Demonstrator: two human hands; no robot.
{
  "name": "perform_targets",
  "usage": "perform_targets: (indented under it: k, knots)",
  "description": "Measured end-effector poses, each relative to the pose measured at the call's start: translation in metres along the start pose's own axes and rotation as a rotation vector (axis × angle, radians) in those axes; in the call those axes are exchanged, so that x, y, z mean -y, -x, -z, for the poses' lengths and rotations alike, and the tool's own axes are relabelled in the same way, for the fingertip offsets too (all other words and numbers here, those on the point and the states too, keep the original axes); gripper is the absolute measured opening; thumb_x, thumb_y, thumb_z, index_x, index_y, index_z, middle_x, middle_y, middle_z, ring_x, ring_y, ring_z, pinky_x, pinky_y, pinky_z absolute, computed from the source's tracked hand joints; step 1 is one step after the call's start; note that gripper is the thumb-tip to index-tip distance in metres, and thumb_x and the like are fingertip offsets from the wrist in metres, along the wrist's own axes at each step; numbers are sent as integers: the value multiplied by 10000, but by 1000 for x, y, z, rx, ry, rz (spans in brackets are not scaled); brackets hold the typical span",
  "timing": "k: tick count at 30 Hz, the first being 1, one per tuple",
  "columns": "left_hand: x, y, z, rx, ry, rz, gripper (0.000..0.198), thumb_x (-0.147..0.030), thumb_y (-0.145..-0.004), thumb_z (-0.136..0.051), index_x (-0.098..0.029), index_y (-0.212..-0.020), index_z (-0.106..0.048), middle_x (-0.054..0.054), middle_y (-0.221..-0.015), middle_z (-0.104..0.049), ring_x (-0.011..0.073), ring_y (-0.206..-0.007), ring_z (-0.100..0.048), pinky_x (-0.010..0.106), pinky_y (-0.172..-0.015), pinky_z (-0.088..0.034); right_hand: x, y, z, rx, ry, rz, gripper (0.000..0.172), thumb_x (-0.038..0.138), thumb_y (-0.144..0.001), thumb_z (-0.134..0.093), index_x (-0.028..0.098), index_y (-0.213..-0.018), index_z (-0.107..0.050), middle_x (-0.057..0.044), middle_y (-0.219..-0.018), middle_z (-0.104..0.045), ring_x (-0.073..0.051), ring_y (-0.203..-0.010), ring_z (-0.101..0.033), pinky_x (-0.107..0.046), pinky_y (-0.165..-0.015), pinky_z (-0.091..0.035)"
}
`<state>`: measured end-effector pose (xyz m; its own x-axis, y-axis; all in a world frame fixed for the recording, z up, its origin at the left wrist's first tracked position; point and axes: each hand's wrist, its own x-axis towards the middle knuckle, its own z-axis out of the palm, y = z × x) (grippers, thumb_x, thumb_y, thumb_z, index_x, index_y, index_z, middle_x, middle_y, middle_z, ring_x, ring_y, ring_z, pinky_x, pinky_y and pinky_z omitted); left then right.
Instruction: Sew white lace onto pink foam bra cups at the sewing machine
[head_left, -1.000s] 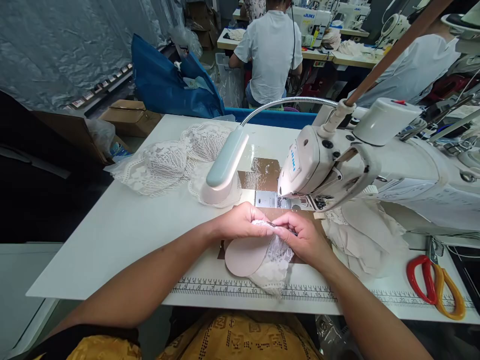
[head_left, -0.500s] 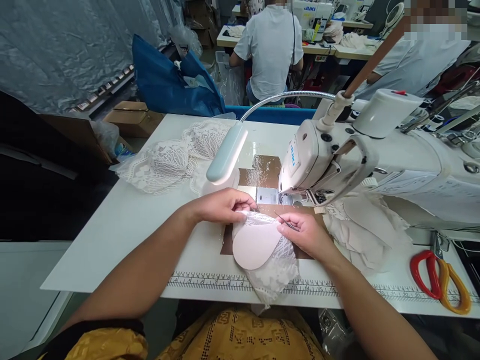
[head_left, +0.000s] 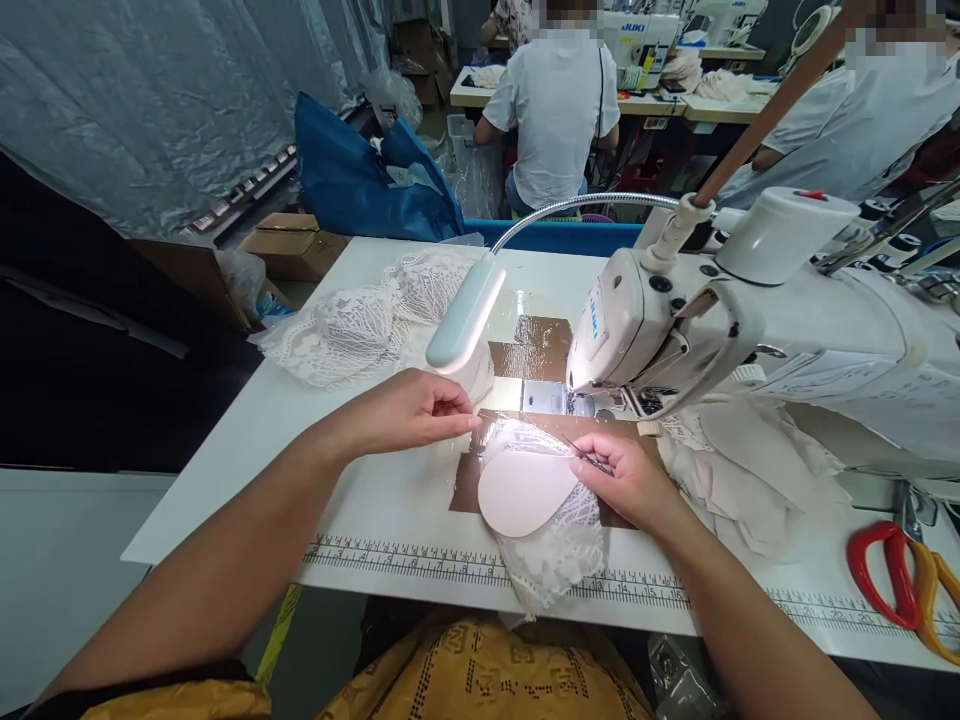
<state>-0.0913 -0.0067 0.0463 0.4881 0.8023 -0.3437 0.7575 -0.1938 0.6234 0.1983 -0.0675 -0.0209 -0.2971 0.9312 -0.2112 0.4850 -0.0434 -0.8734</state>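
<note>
Since half a second ago, left hand (head_left: 409, 410) has drawn off the work, its grip pinched together on nothing visible, just left of the lace piece (head_left: 559, 545). Right hand (head_left: 626, 480) grips a thin tool (head_left: 589, 458) (possibly tweezers) and rests on the lace's right edge. Foam cup (head_left: 521, 492) lies on the lace, long axis pointing up-right toward the sewing machine (head_left: 675, 320) on the tabletop (head_left: 300, 440).

Brightly lit from a small lamp (head_left: 465, 315) above the table (head_left: 247, 450), with glare on the shiny tape (head_left: 536, 345) beneath it, soft shadows, sharp at the centre, bent and stretched toward the edges.
</note>
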Motion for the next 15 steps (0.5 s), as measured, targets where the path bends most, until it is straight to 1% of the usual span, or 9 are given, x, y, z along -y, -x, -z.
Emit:
perform_targets:
  k: [2,4,6,7,9,11,12,14,15]
  knots:
    - [5,6,1,-115,-10,23,354,-525,-846,-554,-202,-921,-679,10,-794,-654,153,-696,-573,224,-583,-398,1,2,5,17,59,15,174,325,-844,-532,210,-839,-663,-5,-758,-661,-166,-686,-589,-274,-605,-448]
    - [7,6,2,-291,-16,15,350,-501,-847,-562,-206,-1002,-670,25,-928,-667,184,-817,-593,244,-667,-434,2,5,14,62,155,21,175,319,-852,-518,215,-792,-646,-1,-731,-650,-166,-669,-581,-277,-594,-437]
    - [6,0,4,-424,-23,4,355,-470,-839,-574,-215,-1074,-649,33,-1067,-649,211,-926,-585,267,-735,-448,4,9,23,91,277,16,172,333,-853,-525,227,-789,-644,-7,-745,-661,-180,-675,-590,-286,-582,-430]
    - [6,-6,6,-460,-26,0,360,-456,-831,-581,-220,-1097,-638,33,-1123,-632,223,-978,-575,281,-772,-450,6,10,27,65,343,8,168,353,-849,-537,236,-820,-654,-17,-781,-677,-195,-693,-602,-293,-577,-429]
    - [7,-21,10,-476,-38,-7,376,-436,-807,-599,-215,-1110,-622,39,-1189,-600,252,-1073,-543,317,-861,-434,9,13,29,-53,461,8,189,391,-839,-566,257,-920,-672,-40,-851,-700,-228,-729,-623,-304,-559,-426]
    - [11,-42,13,-434,-62,-10,379,-413,-761,-629,-188,-1066,-625,62,-1184,-591,280,-1110,-519,342,-910,-404,14,13,20,-134,513,106,203,347,-858,-549,267,-999,-672,-57,-899,-703,-235,-761,-630,-305,-562,-432]
    - [15,-52,13,-397,-70,-8,369,-394,-730,-647,-175,-1026,-630,76,-1154,-597,290,-1097,-522,342,-900,-400,17,12,13,-116,522,195,207,290,-869,-524,268,-1017,-668,-64,-938,-699,-225,-771,-628,-301,-574,-437]
    - [24,-71,12,-335,-63,4,330,-347,-664,-677,-159,-932,-635,84,-1026,-622,285,-994,-558,320,-816,-411,22,11,-3,21,547,396,263,161,-843,-493,262,-1023,-658,-75,-1079,-664,-200,-800,-617,-288,-600,-439]
    - [29,-77,10,-314,-53,7,304,-329,-643,-681,-159,-890,-634,76,-951,-626,270,-922,-574,304,-757,-411,23,10,-9,90,581,462,287,115,-805,-497,254,-1002,-651,-80,-1147,-635,-195,-817,-609,-284,-608,-432]
